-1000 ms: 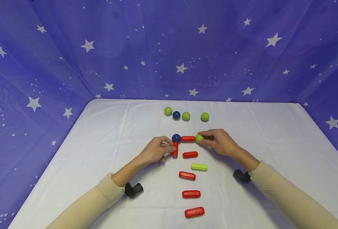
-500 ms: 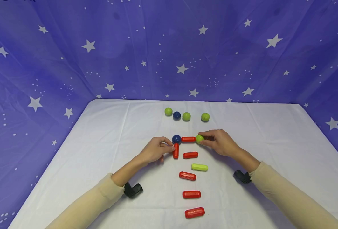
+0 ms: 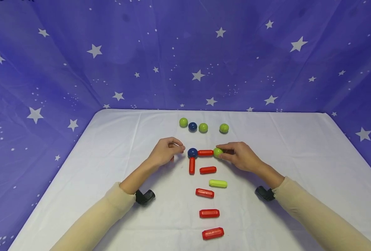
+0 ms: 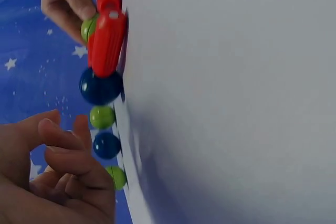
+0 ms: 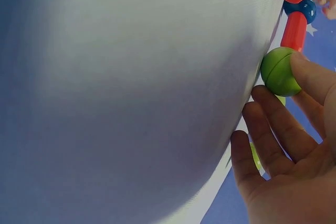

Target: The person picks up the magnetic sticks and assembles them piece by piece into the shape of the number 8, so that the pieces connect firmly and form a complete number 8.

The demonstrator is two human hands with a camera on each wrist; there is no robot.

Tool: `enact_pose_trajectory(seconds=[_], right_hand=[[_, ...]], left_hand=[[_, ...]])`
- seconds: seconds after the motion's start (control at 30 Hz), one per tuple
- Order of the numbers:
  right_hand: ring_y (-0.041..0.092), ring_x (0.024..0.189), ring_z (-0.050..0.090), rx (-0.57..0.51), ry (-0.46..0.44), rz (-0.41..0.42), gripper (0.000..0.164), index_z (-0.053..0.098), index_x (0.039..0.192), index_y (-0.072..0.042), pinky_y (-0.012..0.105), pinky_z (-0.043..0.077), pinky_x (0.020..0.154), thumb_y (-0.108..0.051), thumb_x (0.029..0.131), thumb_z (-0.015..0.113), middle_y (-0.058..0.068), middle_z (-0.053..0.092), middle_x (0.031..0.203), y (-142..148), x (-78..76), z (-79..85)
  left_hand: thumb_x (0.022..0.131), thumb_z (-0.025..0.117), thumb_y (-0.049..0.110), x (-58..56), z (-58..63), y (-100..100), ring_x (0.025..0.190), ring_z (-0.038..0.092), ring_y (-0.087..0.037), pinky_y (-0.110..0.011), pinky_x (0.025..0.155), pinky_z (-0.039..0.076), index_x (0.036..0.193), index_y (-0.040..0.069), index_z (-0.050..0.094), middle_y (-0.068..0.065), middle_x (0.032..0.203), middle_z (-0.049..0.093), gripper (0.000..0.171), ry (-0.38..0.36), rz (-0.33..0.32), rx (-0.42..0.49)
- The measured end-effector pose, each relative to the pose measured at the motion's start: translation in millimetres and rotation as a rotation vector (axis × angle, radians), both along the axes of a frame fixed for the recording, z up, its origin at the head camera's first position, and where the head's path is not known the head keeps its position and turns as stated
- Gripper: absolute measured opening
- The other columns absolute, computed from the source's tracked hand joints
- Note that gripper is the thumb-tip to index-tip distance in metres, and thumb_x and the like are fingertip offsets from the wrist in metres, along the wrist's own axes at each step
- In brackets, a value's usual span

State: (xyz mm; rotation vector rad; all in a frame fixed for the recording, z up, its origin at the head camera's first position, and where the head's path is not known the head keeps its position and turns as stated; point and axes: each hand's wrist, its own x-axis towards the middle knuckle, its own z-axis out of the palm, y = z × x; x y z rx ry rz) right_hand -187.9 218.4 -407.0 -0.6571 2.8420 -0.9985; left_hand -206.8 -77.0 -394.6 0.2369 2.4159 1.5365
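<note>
A dark blue ball (image 3: 192, 152) joins two red rods: one red rod (image 3: 205, 152) runs right to a green ball (image 3: 217, 152), the other red rod (image 3: 192, 166) points toward the person. My right hand (image 3: 241, 156) pinches that green ball between thumb and fingers, as the right wrist view also shows. Just left of the blue ball, my left hand (image 3: 166, 151) hovers with loosely bent fingers and nothing between them. In the left wrist view a gap separates the left fingertips from the blue ball (image 4: 101, 85).
Behind the joined pieces lie loose balls: green (image 3: 183, 122), blue (image 3: 192, 127), green (image 3: 203, 127) and another green (image 3: 224, 128). Toward the person lie several loose rods, including a red one (image 3: 208, 170) and a yellow-green one (image 3: 218, 183), on the white cloth (image 3: 110, 167).
My left hand has let go of the red rod below the blue ball and moved away left and slightly back. The right hand stays on the green ball.
</note>
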Motion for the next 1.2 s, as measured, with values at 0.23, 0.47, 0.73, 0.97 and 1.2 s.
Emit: enact_pose_trajectory(seconds=[0.23, 0.47, 0.73, 0.97, 1.2], right_hand=[[0.015, 0.086, 0.06, -0.003, -0.003, -0.004, 0.038, 0.068, 0.125, -0.004, 0.036, 0.051, 0.078, -0.015, 0.089, 0.075, 0.004, 0.071, 0.107, 0.7, 0.4, 1.0], [0.015, 0.087, 0.06, -0.005, -0.014, -0.004, 0.038, 0.068, 0.125, -0.004, 0.037, 0.051, 0.08, -0.015, 0.089, 0.074, 0.004, 0.07, 0.108, -0.4, 0.7, 2.5], [0.016, 0.086, 0.059, -0.003, -0.01, -0.012, 0.038, 0.068, 0.125, -0.004, 0.037, 0.051, 0.078, -0.015, 0.088, 0.075, 0.005, 0.07, 0.107, 0.7, -0.3, 2.9], [0.015, 0.087, 0.059, -0.004, -0.014, -0.013, 0.038, 0.068, 0.125, -0.005, 0.037, 0.051, 0.08, -0.015, 0.089, 0.075, 0.005, 0.07, 0.109, 1.4, 0.7, 0.7], [0.015, 0.088, 0.06, -0.004, -0.021, -0.011, 0.039, 0.068, 0.125, -0.005, 0.037, 0.052, 0.08, -0.016, 0.089, 0.075, 0.005, 0.071, 0.109, 0.1, 0.4, 0.3]], left_hand=[[0.092, 0.071, 0.019, -31.4, -1.6, -2.2, 0.055, 0.054, -0.016, -0.025, 0.051, 0.041, 0.124, 0.002, 0.06, -0.013, 0.094, 0.066, 0.038, 0.081, 0.131, -0.019], [0.092, 0.07, 0.021, -61.0, -8.1, -4.4, 0.069, 0.06, -0.02, -0.024, 0.057, 0.048, 0.132, 0.006, 0.057, -0.014, 0.104, 0.063, 0.045, 0.097, 0.209, -0.032], [0.092, 0.07, 0.019, -82.9, -9.0, 4.9, 0.074, 0.063, -0.02, -0.025, 0.062, 0.051, 0.138, 0.008, 0.055, -0.017, 0.117, 0.062, 0.049, 0.144, 0.163, -0.079], [0.092, 0.07, 0.019, -93.2, -11.3, 19.7, 0.113, 0.06, -0.032, -0.042, 0.094, 0.046, 0.14, 0.016, 0.055, -0.018, 0.13, 0.059, 0.051, 0.216, 0.105, -0.254], [0.092, 0.07, 0.02, -101.6, -15.2, 22.8, 0.121, 0.055, -0.031, -0.043, 0.103, 0.039, 0.137, 0.014, 0.059, -0.016, 0.13, 0.061, 0.047, 0.26, 0.078, -0.309]])
